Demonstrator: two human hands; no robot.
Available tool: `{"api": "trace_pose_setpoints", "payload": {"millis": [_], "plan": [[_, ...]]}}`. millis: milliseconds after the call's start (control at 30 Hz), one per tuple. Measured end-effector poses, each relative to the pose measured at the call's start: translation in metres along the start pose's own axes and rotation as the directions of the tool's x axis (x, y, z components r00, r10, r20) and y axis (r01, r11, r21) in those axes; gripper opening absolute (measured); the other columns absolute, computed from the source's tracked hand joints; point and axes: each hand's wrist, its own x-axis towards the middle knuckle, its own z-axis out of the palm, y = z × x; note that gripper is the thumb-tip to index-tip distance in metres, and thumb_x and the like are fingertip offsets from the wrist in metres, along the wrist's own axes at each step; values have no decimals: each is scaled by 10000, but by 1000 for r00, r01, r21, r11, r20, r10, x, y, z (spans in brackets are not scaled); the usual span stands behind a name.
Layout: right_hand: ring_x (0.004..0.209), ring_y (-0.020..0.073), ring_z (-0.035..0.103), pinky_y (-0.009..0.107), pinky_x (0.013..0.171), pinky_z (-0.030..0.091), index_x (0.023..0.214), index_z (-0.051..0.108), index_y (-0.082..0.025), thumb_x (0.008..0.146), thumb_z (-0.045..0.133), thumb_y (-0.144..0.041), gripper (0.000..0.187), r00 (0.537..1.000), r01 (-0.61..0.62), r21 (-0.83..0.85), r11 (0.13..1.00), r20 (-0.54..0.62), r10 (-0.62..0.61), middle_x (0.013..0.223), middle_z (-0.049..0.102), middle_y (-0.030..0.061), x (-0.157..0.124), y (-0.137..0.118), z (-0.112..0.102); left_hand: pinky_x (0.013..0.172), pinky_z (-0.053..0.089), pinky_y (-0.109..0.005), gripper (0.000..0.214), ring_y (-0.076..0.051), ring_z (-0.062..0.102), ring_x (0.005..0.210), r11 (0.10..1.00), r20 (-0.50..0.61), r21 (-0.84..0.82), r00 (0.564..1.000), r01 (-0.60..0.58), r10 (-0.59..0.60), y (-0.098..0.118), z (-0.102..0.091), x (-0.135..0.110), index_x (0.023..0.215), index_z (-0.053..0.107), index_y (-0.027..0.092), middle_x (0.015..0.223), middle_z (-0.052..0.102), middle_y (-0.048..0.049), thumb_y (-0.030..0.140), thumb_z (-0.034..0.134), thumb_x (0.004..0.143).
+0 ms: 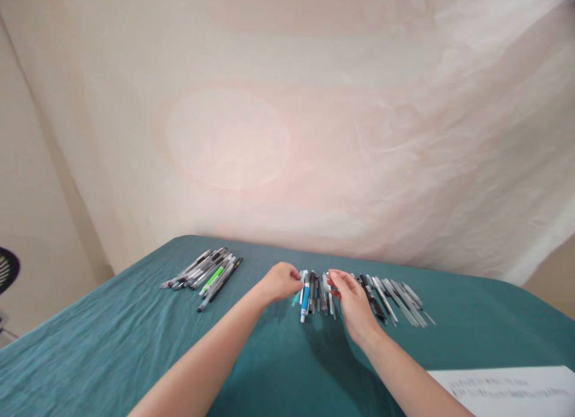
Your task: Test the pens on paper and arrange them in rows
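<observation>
Several pens lie in a row on the teal tablecloth, among them a blue-and-white pen. My left hand touches the left end of this row with its fingers curled together at the pens. My right hand rests over the middle of the row, fingers bent and pinching at the pens' tops. More grey and black pens fan out to the right of that hand. Whether either hand grips a pen is not clear.
A second heap of pens, one with a green barrel, lies at the far left of the table. A printed white sheet sits at the near right corner. A pale draped cloth hangs behind the table. A dark round object shows at the left edge.
</observation>
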Motion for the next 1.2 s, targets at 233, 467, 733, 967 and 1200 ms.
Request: {"api": "trace_pose_setpoints", "payload": {"millis": [233, 467, 733, 967, 1200], "plan": [[698, 124, 537, 221, 589, 410, 779, 622, -191, 685, 629, -363, 196, 999, -35, 73, 997, 15, 34, 801, 611, 8, 1, 0, -1, 432, 405, -196, 357, -133, 554, 443, 985, 35, 41, 985, 166, -168, -30, 15, 11, 935, 611, 99, 558, 622, -39, 212, 535, 605], [604, 95, 504, 202, 520, 390, 718, 620, -181, 689, 632, -326, 148, 994, -83, 201, 976, 81, 68, 737, 589, -9, 2, 0, -1, 418, 429, -171, 367, -121, 578, 463, 983, 95, -39, 980, 178, -174, -36, 23, 16, 969, 588, 103, 624, 651, -42, 218, 542, 623], [547, 87, 473, 201, 483, 375, 718, 609, -173, 700, 614, -328, 156, 991, -81, 198, 977, 120, 58, 726, 576, -5, -1, 0, 1, 437, 441, -158, 348, -116, 593, 507, 983, 103, -92, 983, 160, -150, -31, 21, 13, 952, 589, 113, 687, 660, -45, 214, 566, 620], [528, 95, 471, 212, 469, 377, 695, 601, -169, 690, 610, -359, 190, 990, -62, 154, 986, 138, 41, 709, 578, 4, -5, -3, 4, 430, 446, -175, 394, -129, 596, 501, 983, 113, -107, 984, 152, -140, -31, 21, 12, 973, 564, 113, 686, 653, -49, 218, 591, 595], [528, 84, 462, 205, 469, 376, 688, 602, -162, 704, 601, -357, 196, 987, -64, 167, 984, 155, 38, 702, 566, 3, -3, -3, 3, 421, 444, -187, 432, -140, 600, 501, 986, 106, -92, 986, 137, -127, -31, 23, 11, 1006, 530, 114, 699, 653, -53, 242, 581, 597]]}}
